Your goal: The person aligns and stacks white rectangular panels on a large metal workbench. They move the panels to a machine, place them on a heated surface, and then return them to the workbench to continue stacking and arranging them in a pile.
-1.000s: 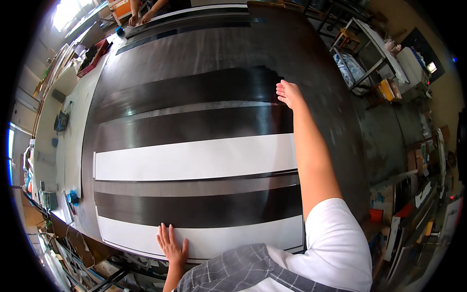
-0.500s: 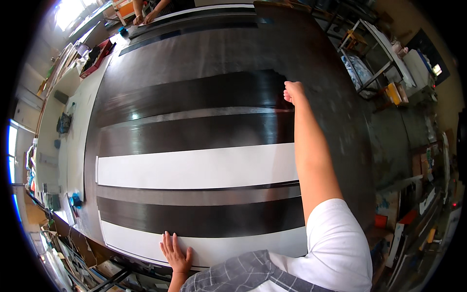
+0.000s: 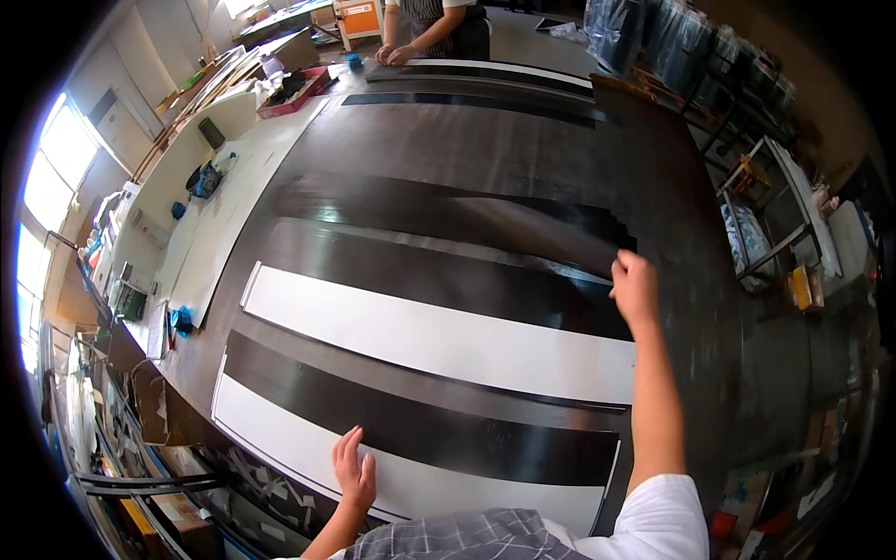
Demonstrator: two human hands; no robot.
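Observation:
My right hand (image 3: 637, 285) is closed on the right end of a long thin black strip (image 3: 523, 229). That end is lifted and twisted, while the rest trails left across the dark table (image 3: 420, 140). Closer to me lies another black strip (image 3: 439, 280), running along a white board (image 3: 429, 350). Nearest me, a black strip (image 3: 411, 411) rests along the far side of a second white board (image 3: 467, 490). My left hand (image 3: 355, 469), fingers apart and empty, is over this board's near part; whether it touches I cannot tell.
Across the table a person's hands (image 3: 397, 54) are by further black and white strips (image 3: 485, 73). On the left stand a pale side bench (image 3: 196, 252), a red tray (image 3: 294, 93) and a blue object (image 3: 181, 321). A metal rack (image 3: 765, 205) is at right.
The view has turned and shifted. My right hand has pulled toward me, lifting the black strip's end off the table. My left hand, earlier flat on the near white board, is now tilted with fingers raised.

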